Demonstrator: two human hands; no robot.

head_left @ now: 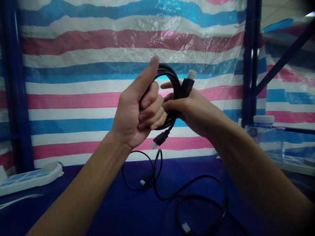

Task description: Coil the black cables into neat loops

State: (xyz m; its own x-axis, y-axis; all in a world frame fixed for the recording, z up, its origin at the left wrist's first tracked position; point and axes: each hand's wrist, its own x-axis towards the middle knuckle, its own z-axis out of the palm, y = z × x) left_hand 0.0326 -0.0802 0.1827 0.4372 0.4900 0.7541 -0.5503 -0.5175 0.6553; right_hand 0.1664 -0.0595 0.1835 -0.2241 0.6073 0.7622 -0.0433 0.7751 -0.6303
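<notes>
A coiled black cable [174, 80] is held up between my two hands above the blue table. My left hand [140, 108] is closed around the left side of the coil, thumb pointing up. On the coil's right side, my right hand [187, 106] grips the loops with thumb and fingers. One connector [189, 82] with a whitish cap sticks up beside the right hand. A second capped connector [159, 139] hangs below the coil. Beneath the hands, another black cable [169, 198] lies in loose loops on the table, with light-tipped plugs at its ends.
A white power strip [31, 178] lies at the left, with a white cable tip [22, 199] in front. At the right stands a clear container [265, 141] near a white-lidded bottle [263, 119]. Blue metal posts [251, 62] frame a striped plastic sheet [98, 101] behind.
</notes>
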